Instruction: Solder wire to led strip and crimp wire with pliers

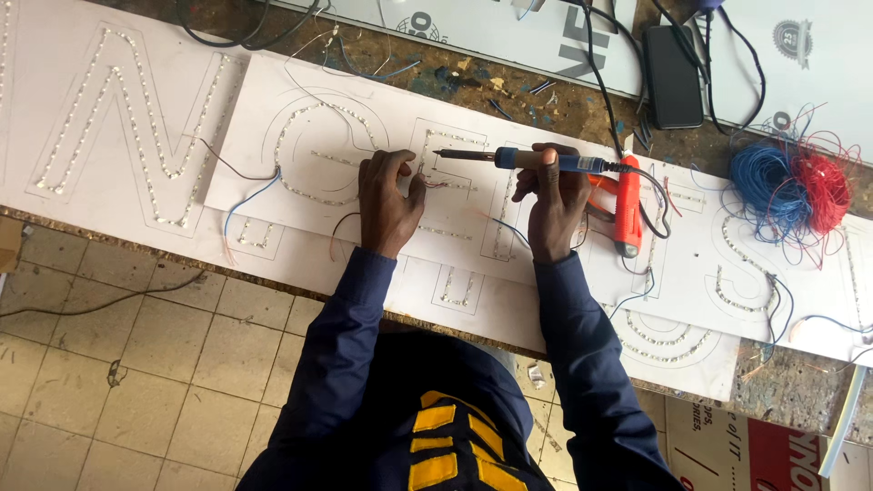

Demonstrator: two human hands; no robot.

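Between the two hands, the tip of one blue-handled soldering iron points at thin wire ends pinched by the left hand, steadying them on the white sign board with dotted light strips. Right hand: grip clenched round the iron's handle. Just right of that grip lies one orange glue gun; farther right, two wire bundles, blue and red, on the bench.

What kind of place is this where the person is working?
Probably a sign-making workshop. White letter boards lined with tiny lights cover a rough workbench, the right hand holds a soldering iron, and tangled blue and red wire lies nearby.
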